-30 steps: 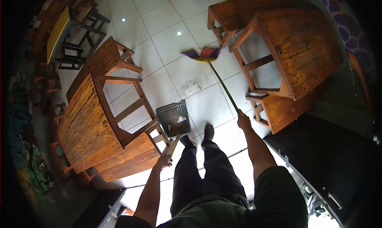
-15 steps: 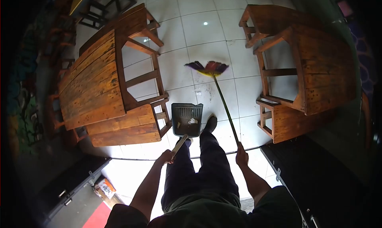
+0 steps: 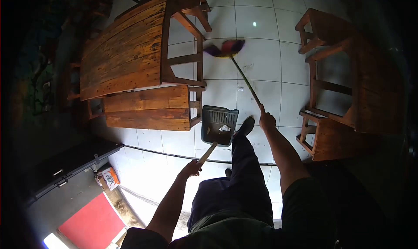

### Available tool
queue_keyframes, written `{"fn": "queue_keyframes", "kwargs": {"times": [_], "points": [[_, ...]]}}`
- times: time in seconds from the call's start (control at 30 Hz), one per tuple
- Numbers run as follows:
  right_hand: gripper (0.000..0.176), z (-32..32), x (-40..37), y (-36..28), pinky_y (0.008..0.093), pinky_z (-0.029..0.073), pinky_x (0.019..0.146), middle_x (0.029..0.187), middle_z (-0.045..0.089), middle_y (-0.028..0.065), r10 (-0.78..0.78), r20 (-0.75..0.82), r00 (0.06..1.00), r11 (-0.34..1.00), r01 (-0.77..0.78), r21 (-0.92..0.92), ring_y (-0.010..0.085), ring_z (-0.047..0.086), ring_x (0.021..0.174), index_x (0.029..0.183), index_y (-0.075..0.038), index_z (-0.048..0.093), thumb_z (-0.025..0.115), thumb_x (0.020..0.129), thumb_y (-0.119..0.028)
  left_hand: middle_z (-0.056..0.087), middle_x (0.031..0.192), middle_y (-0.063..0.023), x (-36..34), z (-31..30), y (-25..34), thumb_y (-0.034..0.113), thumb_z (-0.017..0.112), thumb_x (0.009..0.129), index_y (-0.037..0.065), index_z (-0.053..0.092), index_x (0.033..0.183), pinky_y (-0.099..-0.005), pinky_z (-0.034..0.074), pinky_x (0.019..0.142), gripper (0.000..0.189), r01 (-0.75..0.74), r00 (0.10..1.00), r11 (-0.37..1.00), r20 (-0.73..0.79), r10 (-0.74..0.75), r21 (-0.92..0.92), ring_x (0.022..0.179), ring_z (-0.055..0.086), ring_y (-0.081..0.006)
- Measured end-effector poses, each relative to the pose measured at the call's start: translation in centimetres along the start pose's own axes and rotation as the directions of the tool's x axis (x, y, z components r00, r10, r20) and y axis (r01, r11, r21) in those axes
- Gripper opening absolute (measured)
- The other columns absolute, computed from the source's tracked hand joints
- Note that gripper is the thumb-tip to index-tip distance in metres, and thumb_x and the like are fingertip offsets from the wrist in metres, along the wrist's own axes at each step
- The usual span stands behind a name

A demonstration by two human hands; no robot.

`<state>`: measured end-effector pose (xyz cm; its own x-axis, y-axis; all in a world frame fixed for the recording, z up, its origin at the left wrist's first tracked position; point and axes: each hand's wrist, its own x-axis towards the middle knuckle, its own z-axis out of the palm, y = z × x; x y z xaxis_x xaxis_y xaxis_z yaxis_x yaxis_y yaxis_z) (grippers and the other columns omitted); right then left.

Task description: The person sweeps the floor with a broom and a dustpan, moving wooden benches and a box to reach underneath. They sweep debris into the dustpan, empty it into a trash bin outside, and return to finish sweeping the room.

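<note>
Here the left hand point(image 3: 191, 167) is clamped on the dustpan point(image 3: 219, 123) handle, the pan at its 1 o'clock, just beside the bench point(image 3: 148, 107). The right hand point(image 3: 266, 120) grips the broom point(image 3: 244, 77), bristles at 11 o'clock.

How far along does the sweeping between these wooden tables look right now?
Done: some pale debris already lies in the dustpan. In hand: the left hand grips the dustpan's handle, while the right hand holds the broom, its head reaching out ahead. Left: smudges and small specks show on the floor tiles beside the broomstick, not yet gathered.
</note>
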<state>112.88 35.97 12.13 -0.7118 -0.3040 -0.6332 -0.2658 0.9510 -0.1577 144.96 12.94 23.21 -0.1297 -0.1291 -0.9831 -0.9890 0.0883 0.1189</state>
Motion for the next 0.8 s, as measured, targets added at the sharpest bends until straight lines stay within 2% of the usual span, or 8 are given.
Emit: {"fn": "queue_keyframes", "kwargs": {"times": [0.23,0.4,0.43,0.5,0.6,0.7,0.77,0.8], "points": [[0.049,9.0,-23.1,15.9,0.0458,0.047,0.059,0.074,0.059,0.0187,0.127,0.157,0.979,0.982,-0.102,-0.16,0.0338,0.06,0.065,0.134,-0.025,0.018,0.038,0.089,-0.025,0.056,0.067,-0.0086,0.4,3.9,-6.7,0.033,0.048,0.085,-0.002,0.044,0.092,-0.0297,0.044,0.043,0.036,-0.141,0.99,0.989,-0.013,0.141,-0.034,0.047,0.054,-0.0155],[0.034,14.7,-28.9,19.8,0.0462,0.045,0.06,0.076,0.059,0.0172,0.1,-0.207,0.973,0.979,-0.06,0.193,0.0349,0.059,0.069,0.122,-0.03,0.042,0.037,0.089,-0.035,0.056,0.071,-0.0086,1.2,9.0,-15.1,0.033,0.044,0.086,-0.001,0.044,0.091,-0.028,0.044,0.045,0.035,-0.191,0.982,0.97,-0.03,0.189,-0.15,0.05,0.055,-0.0156],[0.034,12.5,-29.6,17.1,0.0459,0.046,0.061,0.081,0.06,0.0177,0.214,-0.106,0.971,0.967,-0.195,0.164,0.036,0.059,0.071,0.121,-0.03,0.044,0.038,0.089,-0.035,0.056,0.071,-0.0088,0.7,10.1,-16.8,0.033,0.044,0.086,-0.001,0.044,0.091,-0.0278,0.045,0.046,0.035,-0.179,0.983,0.964,-0.008,0.181,-0.196,0.05,0.054,-0.0158],[0.035,14.3,-27.0,16.1,0.0455,0.047,0.066,0.085,0.061,0.0171,0.136,-0.379,0.915,0.955,-0.019,0.297,0.0363,0.058,0.074,0.122,-0.027,0.043,0.039,0.088,-0.034,0.056,0.072,-0.0094,-0.5,11.7,-19.5,0.033,0.043,0.086,-0.002,0.044,0.091,-0.0278,0.045,0.046,0.035,-0.15,0.986,0.959,0.035,0.163,-0.241,0.05,0.054,-0.0161],[0.037,14.2,-18.4,13.2,0.0466,0.048,0.065,0.088,0.061,0.0163,0.162,-0.378,0.912,0.954,-0.047,0.296,0.0355,0.059,0.074,0.126,-0.026,0.037,0.036,0.089,-0.031,0.056,0.072,-0.0102,-0.8,13.5,-22.2,0.033,0.043,0.086,-0.003,0.045,0.089,-0.0281,0.045,0.046,0.036,-0.085,0.99,0.97,0.089,0.108,-0.229,0.051,0.054,-0.0162],[0.039,11.7,-9.8,9.5,0.0431,0.046,0.076,0.103,0.056,0.0195,0.173,-0.235,0.956,0.945,-0.094,0.313,0.0372,0.055,0.089,0.126,-0.013,0.034,0.033,0.09,-0.025,0.056,0.072,-0.0098,1.2,15.9,-24.6,0.035,0.042,0.086,-0.003,0.045,0.089,-0.028,0.044,0.046,0.038,-0.022,0.993,0.978,0.108,0.045,-0.207,0.051,0.054,-0.0166],[0.03,11.4,-5.3,9.2,0.0463,0.047,0.07,0.092,0.058,0.023,0.082,-0.252,0.964,0.958,-0.007,0.285,0.0398,0.057,0.083,0.117,-0.011,0.037,0.033,0.088,-0.021,0.056,0.068,-0.01,1.7,17.3,-25.1,0.035,0.043,0.085,-0.003,0.047,0.082,-0.0288,0.045,0.046,0.038,0.015,0.994,0.982,0.113,0.007,-0.189,0.051,0.055,-0.0168],[0.024,10.5,-4.7,8.4,0.0471,0.047,0.07,0.091,0.058,0.023,0.185,-0.077,0.98,0.925,-0.147,0.351,0.0401,0.057,0.083,0.11,-0.01,0.037,0.033,0.088,-0.019,0.056,0.067,-0.01,2.4,17.6,-24.7,0.035,0.044,0.084,-0.002,0.048,0.077,-0.0293,0.045,0.047,0.038,0.034,0.992,0.988,0.123,-0.015,-0.15,0.051,0.055,-0.0167]]}}
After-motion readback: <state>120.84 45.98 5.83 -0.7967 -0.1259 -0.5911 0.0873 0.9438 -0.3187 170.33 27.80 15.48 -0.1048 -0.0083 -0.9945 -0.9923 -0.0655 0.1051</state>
